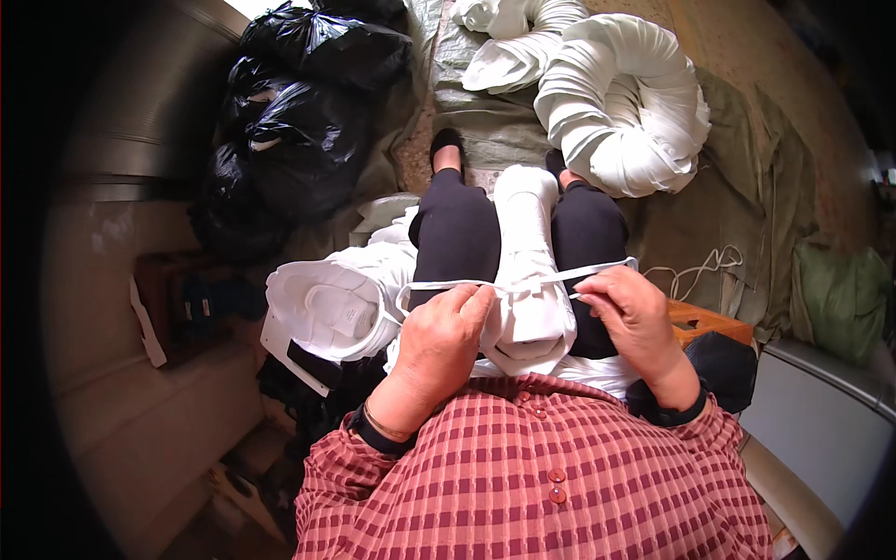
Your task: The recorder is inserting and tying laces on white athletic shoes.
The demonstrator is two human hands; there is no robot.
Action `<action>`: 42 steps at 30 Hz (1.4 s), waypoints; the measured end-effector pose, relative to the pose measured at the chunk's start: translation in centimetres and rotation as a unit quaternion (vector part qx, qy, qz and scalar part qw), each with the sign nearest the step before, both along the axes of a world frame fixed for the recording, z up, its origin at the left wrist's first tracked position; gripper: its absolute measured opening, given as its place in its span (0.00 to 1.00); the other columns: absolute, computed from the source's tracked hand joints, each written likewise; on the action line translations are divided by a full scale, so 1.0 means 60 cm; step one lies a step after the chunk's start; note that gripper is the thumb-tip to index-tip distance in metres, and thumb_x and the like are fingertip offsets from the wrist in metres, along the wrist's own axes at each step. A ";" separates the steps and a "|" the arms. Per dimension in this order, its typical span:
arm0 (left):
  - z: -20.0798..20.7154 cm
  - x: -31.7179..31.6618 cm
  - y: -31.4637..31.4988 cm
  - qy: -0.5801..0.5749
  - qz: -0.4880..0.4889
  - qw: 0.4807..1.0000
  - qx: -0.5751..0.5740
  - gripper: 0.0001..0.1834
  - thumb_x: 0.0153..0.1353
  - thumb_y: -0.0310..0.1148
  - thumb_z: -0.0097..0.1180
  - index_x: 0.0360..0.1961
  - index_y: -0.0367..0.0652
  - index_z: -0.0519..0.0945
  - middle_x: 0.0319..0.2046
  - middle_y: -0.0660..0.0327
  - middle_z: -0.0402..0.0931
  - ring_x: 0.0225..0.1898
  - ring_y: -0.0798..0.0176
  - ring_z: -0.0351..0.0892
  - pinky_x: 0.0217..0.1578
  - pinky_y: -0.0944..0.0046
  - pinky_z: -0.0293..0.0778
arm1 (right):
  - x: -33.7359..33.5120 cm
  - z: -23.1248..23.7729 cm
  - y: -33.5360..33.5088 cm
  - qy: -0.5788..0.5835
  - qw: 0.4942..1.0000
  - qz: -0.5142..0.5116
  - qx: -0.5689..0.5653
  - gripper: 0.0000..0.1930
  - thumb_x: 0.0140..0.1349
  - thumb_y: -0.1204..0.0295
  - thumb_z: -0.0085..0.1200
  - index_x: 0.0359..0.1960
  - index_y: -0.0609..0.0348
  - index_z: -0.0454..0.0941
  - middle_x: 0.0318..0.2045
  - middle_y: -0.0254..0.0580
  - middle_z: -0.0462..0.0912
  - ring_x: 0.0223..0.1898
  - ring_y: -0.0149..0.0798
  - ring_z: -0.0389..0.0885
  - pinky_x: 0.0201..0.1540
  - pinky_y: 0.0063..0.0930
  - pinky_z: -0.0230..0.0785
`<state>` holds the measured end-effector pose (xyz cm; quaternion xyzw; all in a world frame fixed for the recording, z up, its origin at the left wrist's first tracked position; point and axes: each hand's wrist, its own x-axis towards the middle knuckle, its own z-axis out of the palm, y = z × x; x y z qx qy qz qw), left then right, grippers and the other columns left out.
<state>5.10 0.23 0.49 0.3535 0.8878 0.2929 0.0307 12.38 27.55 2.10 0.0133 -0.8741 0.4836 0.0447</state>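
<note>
A white shoe (525, 224) is clamped between my knees, its toe pointing away from me and its opening toward my belly. A white shoelace (560, 276) stretches across its front. On the left, my left hand (439, 334) pinches the lace at the shoe's side, with a loop of it hanging over my fingers. My right hand (635, 313) is closed on the lace's other side, thumb and fingertips together, a short end poking out. Beside my left knee lies a stack of nested white shoe uppers (327, 303), the opening of the closest one facing me.
Shiny black plastic bags (308, 131) pile up at the far left. White uppers nested in a ring (621, 103) lie on a greenish ground sheet (747, 177) beyond my right foot. Loose white laces (705, 266) trail by a wooden stool (714, 322). A grey box (812, 411) stands at the right.
</note>
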 end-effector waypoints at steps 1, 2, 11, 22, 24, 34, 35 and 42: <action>0.006 -0.005 0.003 0.006 -0.006 1.000 -0.011 0.15 0.64 0.21 0.63 0.52 0.39 0.85 0.45 0.52 0.88 0.42 0.47 0.90 0.41 0.54 0.87 | -0.004 -0.005 -0.004 0.004 1.000 -0.003 0.003 0.08 0.64 0.84 0.66 0.44 0.65 0.85 0.39 0.50 0.86 0.41 0.51 0.87 0.47 0.38 0.80; 0.014 -0.008 0.006 0.008 -0.016 1.000 -0.026 0.15 0.64 0.21 0.63 0.52 0.39 0.85 0.45 0.53 0.88 0.42 0.48 0.90 0.42 0.54 0.87 | -0.007 -0.008 -0.005 0.012 1.000 -0.004 -0.002 0.08 0.64 0.84 0.65 0.44 0.65 0.85 0.38 0.49 0.86 0.41 0.50 0.87 0.46 0.38 0.80; 0.037 -0.050 0.015 -0.230 -0.009 0.972 0.054 0.02 0.68 0.22 0.61 0.37 0.35 0.80 0.33 0.48 0.82 0.37 0.39 0.85 0.38 0.53 0.79 | -0.024 -0.006 -0.001 0.051 0.993 0.063 0.086 0.08 0.63 0.82 0.64 0.44 0.63 0.83 0.38 0.48 0.86 0.39 0.52 0.87 0.43 0.40 0.81; 0.064 -0.074 0.022 -0.220 -0.056 0.974 -0.024 0.04 0.69 0.24 0.62 0.35 0.36 0.81 0.32 0.46 0.82 0.38 0.37 0.85 0.37 0.52 0.79 | -0.028 0.014 -0.010 0.112 0.942 0.152 0.277 0.09 0.61 0.78 0.62 0.44 0.60 0.84 0.39 0.46 0.87 0.41 0.50 0.90 0.44 0.41 0.84; 0.060 -0.068 0.021 -0.213 -0.040 0.976 -0.022 0.04 0.69 0.24 0.62 0.35 0.36 0.81 0.32 0.45 0.83 0.38 0.37 0.85 0.37 0.52 0.79 | -0.025 0.009 -0.012 0.115 0.951 0.133 0.253 0.10 0.62 0.78 0.63 0.45 0.61 0.85 0.40 0.47 0.87 0.41 0.50 0.90 0.44 0.42 0.84; 0.048 -0.050 0.023 -0.173 0.010 0.985 -0.018 0.03 0.68 0.24 0.61 0.35 0.37 0.81 0.33 0.48 0.84 0.39 0.40 0.87 0.39 0.50 0.81 | 0.029 0.017 -0.061 0.020 0.976 -0.007 0.215 0.24 0.67 0.67 0.70 0.59 0.68 0.79 0.48 0.59 0.86 0.46 0.59 0.88 0.50 0.46 0.81; 0.050 -0.047 0.026 -0.142 -0.008 0.989 -0.039 0.03 0.67 0.24 0.61 0.35 0.37 0.81 0.33 0.49 0.84 0.39 0.40 0.87 0.39 0.49 0.81 | 0.032 0.017 -0.065 0.013 0.975 -0.013 0.221 0.24 0.68 0.67 0.69 0.59 0.71 0.78 0.49 0.60 0.86 0.48 0.60 0.87 0.53 0.49 0.80; 0.048 -0.057 0.040 -0.128 -0.071 0.987 -0.061 0.08 0.68 0.29 0.60 0.31 0.38 0.79 0.31 0.49 0.83 0.35 0.41 0.87 0.37 0.44 0.81 | 0.037 0.003 -0.073 -0.016 0.979 -0.050 0.196 0.17 0.72 0.73 0.59 0.58 0.70 0.81 0.48 0.59 0.86 0.48 0.60 0.87 0.53 0.48 0.80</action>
